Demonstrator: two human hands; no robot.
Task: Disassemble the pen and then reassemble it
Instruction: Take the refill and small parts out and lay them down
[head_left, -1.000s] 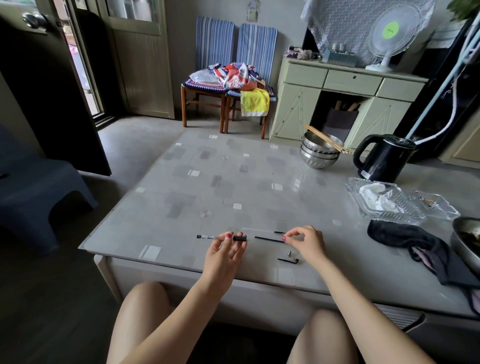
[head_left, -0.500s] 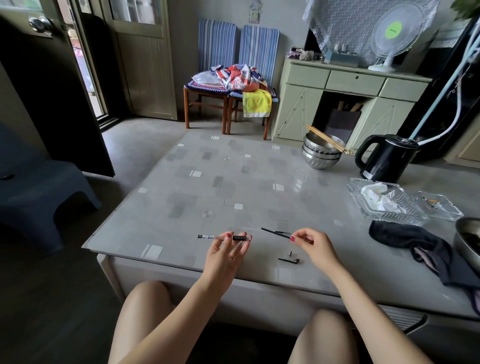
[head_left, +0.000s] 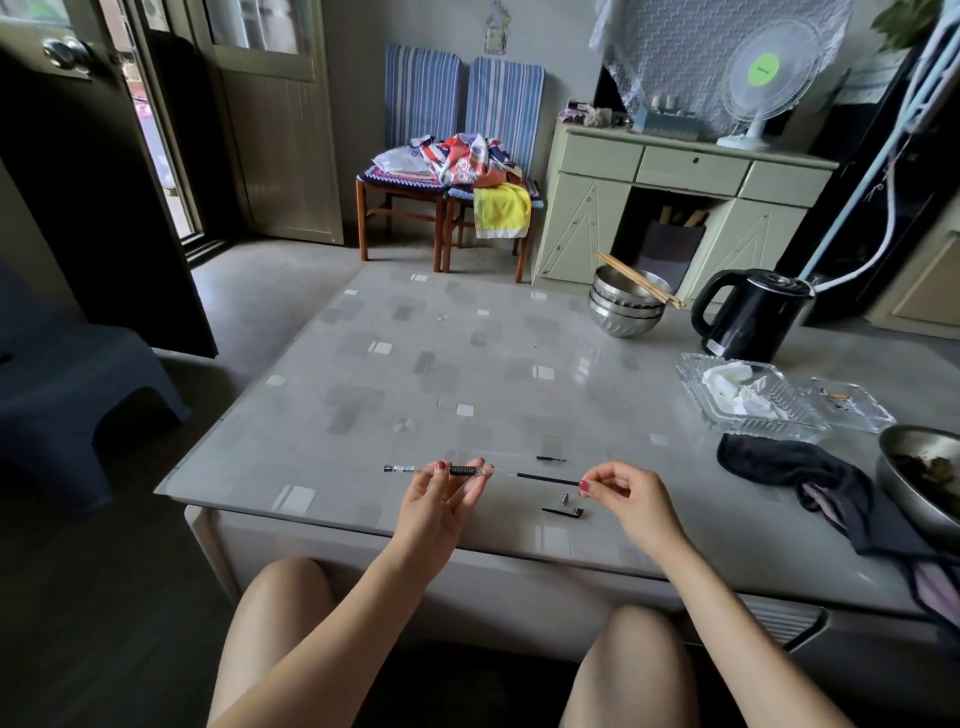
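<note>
My left hand (head_left: 441, 499) holds the clear pen barrel (head_left: 402, 469) level above the table's near edge, its black grip section between my fingers. My right hand (head_left: 623, 493) pinches the end of the thin black refill (head_left: 545, 477), which lies in line with the barrel's open right end, its tip close to or just inside it. On the table between my hands lie a small metal tip (head_left: 564, 499) and a black clip piece (head_left: 563, 512). Another short black part (head_left: 550, 459) lies a little farther back.
A dark cloth (head_left: 789, 467) lies to the right, beside a metal bowl (head_left: 919, 478). Behind it stand a glass tray (head_left: 696, 395) with tissue, a glass ashtray (head_left: 862, 410), a black kettle (head_left: 753, 317), and stacked steel bowls (head_left: 626, 306) with chopsticks. The table edge (head_left: 363, 525) runs just before my knees.
My right hand lifted the refill off the table, swung it level and brought it left into line with the barrel. My left hand has kept the barrel almost still.
</note>
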